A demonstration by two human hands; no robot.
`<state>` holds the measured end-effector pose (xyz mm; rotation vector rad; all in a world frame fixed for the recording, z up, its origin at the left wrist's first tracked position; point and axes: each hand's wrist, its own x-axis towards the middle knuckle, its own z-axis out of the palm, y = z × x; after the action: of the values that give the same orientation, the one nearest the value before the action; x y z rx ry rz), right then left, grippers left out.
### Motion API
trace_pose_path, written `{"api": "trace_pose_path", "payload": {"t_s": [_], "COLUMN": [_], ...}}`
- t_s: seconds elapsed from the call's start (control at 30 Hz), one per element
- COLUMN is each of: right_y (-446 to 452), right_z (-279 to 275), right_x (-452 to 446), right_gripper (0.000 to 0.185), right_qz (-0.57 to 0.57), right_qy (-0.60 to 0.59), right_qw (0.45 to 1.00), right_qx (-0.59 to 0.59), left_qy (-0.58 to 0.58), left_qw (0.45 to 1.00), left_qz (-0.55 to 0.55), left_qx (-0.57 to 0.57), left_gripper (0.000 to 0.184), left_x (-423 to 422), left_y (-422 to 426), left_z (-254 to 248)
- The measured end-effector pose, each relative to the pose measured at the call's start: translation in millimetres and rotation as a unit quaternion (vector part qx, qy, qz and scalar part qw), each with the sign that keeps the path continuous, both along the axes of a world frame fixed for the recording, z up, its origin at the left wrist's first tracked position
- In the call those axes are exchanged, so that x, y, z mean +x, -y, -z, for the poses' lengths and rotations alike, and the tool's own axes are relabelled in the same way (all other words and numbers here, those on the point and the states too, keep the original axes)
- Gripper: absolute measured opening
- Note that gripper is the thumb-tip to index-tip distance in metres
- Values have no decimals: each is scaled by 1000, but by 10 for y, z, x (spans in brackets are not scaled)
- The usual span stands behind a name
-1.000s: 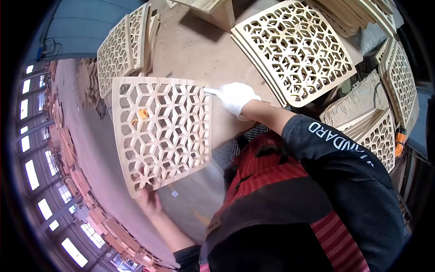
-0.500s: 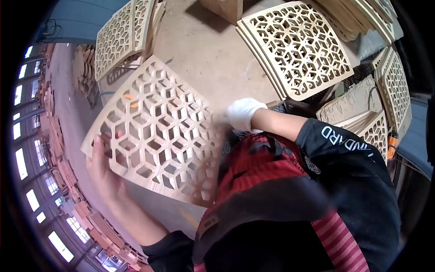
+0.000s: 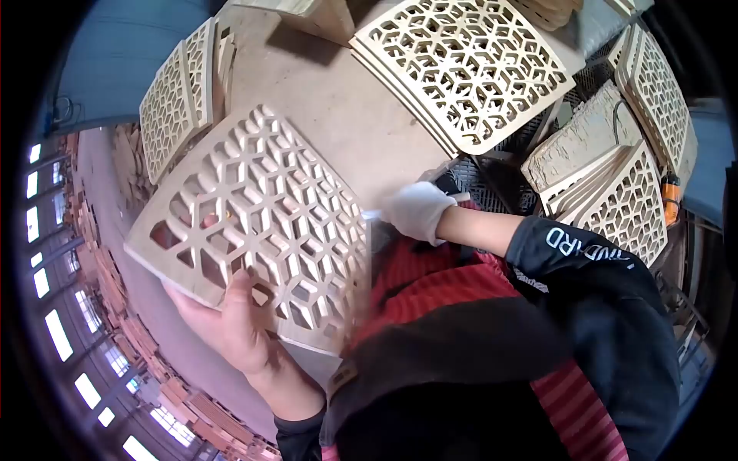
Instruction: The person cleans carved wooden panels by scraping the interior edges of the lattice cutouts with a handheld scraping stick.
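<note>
A pale wooden lattice panel, cut through with a geometric pattern, is tilted in front of me. My left hand is bare and closed on its lower left edge, thumb on the face, other fingers behind. In a white glove, my right hand is closed beside the panel's right edge. It grips a slim tool whose wooden handle end sticks out behind the hand. A blurred pale tip points toward the panel edge; the tool's kind cannot be made out.
A stack of similar lattice panels lies on the worktable. More panels lean at the left and right. A rough board and an orange object are at the right.
My left hand has shifted right and down along the panel's lower edge, its thumb now on the face. The panel has tilted differently. My gloved hand stays by the right edge.
</note>
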<state>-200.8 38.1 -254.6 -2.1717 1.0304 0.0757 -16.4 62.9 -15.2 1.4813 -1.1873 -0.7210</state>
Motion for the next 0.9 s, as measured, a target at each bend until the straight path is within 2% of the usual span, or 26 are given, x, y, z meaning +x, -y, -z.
{"api": "trace_pose_path", "payload": {"t_s": [0.13,0.23,0.27,0.37,0.4,0.5,0.53,0.63,0.67,0.77,0.8,0.9], "right_y": [24,-65,-84,-72,28,60,58,7,9,82,105,43], "right_z": [80,126,66,124,-14,43,-48,26,47,322,282,136], "right_x": [240,126,26,19,18,161,115,43,46,330,334,163], "right_gripper": [20,20,20,20,20,21,24,26,25,24,25,25], "right_qz": [27,68,72,76,28,45,53,85,100,174,125,90], "right_qy": [91,177,133,126,130,110,85,63,130,168,163,121], "right_qw": [990,978,988,988,988,988,995,994,986,970,974,989], "right_qx": [-104,-86,-33,-55,-76,-93,7,39,20,-14,-96,10], "left_qy": [11,30,33,34,49,64,67,48,54,80,82,76], "left_qw": [1000,999,999,999,998,997,996,998,997,995,995,997], "left_qz": [-5,-7,-10,-13,-16,-8,-10,-5,-11,-23,-32,-14], "left_qx": [11,27,31,37,47,49,54,44,54,50,35,22], "left_gripper": [75,75,74,72,72,71,71,72,72,70,68,66], "left_x": [-122,-138,-97,-151,-212,-218,-207,-171,-180,-299,-350,-176], "left_y": [10,61,78,132,148,197,202,212,209,192,197,216], "left_z": [-3,-49,-52,-47,-67,-62,-77,-64,-73,-54,-40,-47]}}
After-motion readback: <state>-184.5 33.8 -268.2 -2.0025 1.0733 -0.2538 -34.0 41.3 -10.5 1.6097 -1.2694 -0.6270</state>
